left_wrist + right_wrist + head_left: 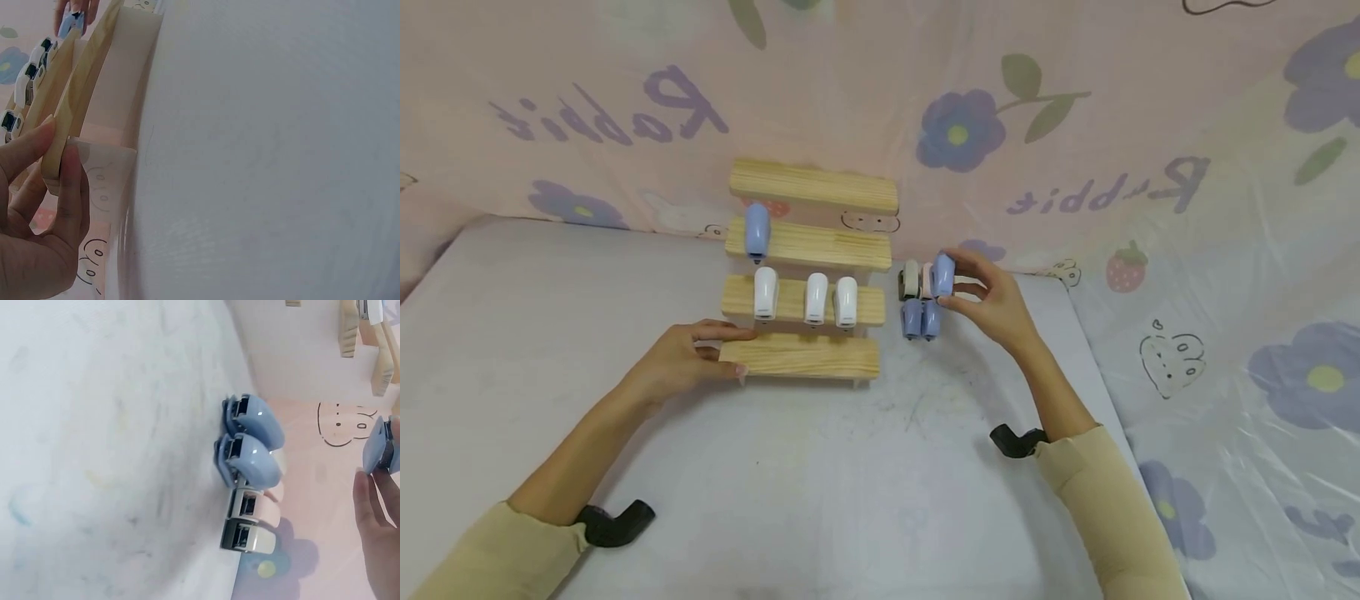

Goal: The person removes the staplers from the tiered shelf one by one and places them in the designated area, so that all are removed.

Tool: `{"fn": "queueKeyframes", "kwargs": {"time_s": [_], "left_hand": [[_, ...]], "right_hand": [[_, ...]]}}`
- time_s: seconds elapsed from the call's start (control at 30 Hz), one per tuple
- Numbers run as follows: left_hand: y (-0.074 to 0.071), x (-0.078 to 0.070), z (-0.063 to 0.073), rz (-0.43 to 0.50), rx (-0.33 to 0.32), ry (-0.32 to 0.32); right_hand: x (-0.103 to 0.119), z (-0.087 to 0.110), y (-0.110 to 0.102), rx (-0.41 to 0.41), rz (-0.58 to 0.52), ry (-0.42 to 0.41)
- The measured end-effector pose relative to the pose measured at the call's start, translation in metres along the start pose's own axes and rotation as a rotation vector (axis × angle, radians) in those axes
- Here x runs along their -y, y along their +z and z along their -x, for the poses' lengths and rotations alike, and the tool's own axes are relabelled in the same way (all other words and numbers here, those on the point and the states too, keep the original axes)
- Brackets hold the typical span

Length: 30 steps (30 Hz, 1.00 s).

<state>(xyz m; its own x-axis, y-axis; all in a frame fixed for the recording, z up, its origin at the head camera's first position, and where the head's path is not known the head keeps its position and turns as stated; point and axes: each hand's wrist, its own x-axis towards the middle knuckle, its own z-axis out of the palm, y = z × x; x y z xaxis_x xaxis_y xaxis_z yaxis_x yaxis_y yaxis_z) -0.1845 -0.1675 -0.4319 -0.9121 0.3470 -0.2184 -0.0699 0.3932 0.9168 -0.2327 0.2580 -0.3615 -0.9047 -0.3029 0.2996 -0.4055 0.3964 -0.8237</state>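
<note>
Wooden rack (pixel 812 188) partly loaded; right hand (pixel 998 310) holds one blue stapler (pixel 943 275).

Placed: three white staplers (pixel 816 298) on the second board from the bottom, one shelved blue stapler (pixel 757 229) on the third. Apparently left: two table-level blue staplers (pixel 912 318), a pink stapler (pixel 269 509) and a green stapler (pixel 912 277). Right thumb and fingers pinch the held stapler from its right side, clear of the table (pixel 820 483); left hand (pixel 679 360) grips the lowest board's left end.

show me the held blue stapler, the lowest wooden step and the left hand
Held blue stapler (pixel 943 276): head view, middle of its body.
Lowest wooden step (pixel 801 357): head view, middle of its top face.
Left hand (pixel 679 357): head view, back of the hand.
</note>
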Motion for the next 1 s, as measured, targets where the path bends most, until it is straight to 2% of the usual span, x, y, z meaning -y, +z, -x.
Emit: {"fn": "queueKeyframes", "kwargs": {"time_s": [0.17,0.4,0.67,1.0], "left_hand": [[0.0,0.0,-0.001,-0.004,0.001,-0.008],[0.0,0.002,-0.002,0.014,-0.008,-0.009],[0.0,0.0,-0.001,-0.016,-0.003,-0.017],[0.002,-0.001,-0.001,0.01,-0.013,-0.004]], "right_hand": [[0.001,0.009,-0.003,0.004,0.015,0.022],[-0.01,0.017,-0.006,0.0,0.002,0.073],[-0.049,0.026,-0.012,-0.007,-0.004,0.103],[-0.068,0.032,-0.01,0.01,0.008,0.173]]}}
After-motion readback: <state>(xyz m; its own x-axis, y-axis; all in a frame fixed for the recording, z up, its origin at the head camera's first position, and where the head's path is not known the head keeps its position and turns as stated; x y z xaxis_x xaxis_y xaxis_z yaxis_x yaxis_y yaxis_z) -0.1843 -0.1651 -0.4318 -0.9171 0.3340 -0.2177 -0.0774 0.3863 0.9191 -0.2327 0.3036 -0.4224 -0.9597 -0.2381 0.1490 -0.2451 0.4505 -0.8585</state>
